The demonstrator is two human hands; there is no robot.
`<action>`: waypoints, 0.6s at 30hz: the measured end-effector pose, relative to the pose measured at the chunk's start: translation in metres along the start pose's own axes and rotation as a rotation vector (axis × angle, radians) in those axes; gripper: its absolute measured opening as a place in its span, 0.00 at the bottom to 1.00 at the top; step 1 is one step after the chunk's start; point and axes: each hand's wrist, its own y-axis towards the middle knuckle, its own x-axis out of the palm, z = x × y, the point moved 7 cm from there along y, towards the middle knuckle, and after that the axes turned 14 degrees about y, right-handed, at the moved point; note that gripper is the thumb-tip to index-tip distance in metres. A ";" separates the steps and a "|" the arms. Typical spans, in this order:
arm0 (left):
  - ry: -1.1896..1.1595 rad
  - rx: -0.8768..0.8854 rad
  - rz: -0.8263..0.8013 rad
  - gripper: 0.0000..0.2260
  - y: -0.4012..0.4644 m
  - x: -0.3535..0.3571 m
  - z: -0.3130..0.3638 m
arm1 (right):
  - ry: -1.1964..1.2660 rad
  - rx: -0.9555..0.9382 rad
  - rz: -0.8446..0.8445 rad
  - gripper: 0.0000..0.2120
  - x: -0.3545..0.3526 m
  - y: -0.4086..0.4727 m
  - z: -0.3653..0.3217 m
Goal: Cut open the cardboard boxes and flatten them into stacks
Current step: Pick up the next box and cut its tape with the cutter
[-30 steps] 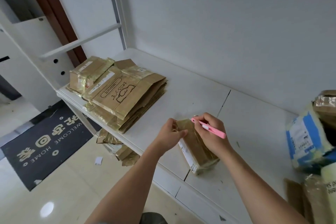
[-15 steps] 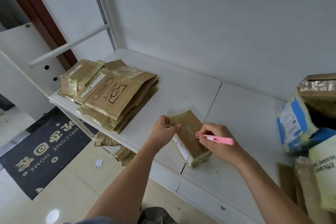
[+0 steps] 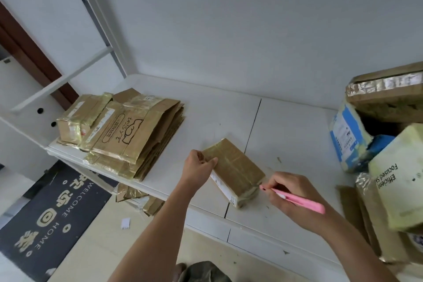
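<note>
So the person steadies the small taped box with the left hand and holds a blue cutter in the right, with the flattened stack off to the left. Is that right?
Nearly. The cutter in the right hand is pink, not blue, as the head view shows. The rest stands: the left hand steadies the small taped box, and the flattened stack lies to the left.

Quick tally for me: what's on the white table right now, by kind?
Sealed small box being cut, steadied by the left hand: 1
Pink cutter in the right hand: 1
Stack of flattened boxes: 1
Heap of unopened parcels, too overlapped to count singly: 1
Total: 4
</note>
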 end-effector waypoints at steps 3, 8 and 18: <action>-0.004 -0.008 0.018 0.14 -0.003 0.002 0.005 | 0.190 0.071 0.182 0.09 -0.024 -0.012 -0.002; 0.181 -0.005 0.024 0.21 -0.012 0.010 0.025 | 0.411 -0.014 0.663 0.08 -0.072 -0.030 0.004; 0.808 0.624 -0.245 0.33 -0.017 0.053 0.061 | 0.680 0.123 0.871 0.06 -0.047 -0.041 0.053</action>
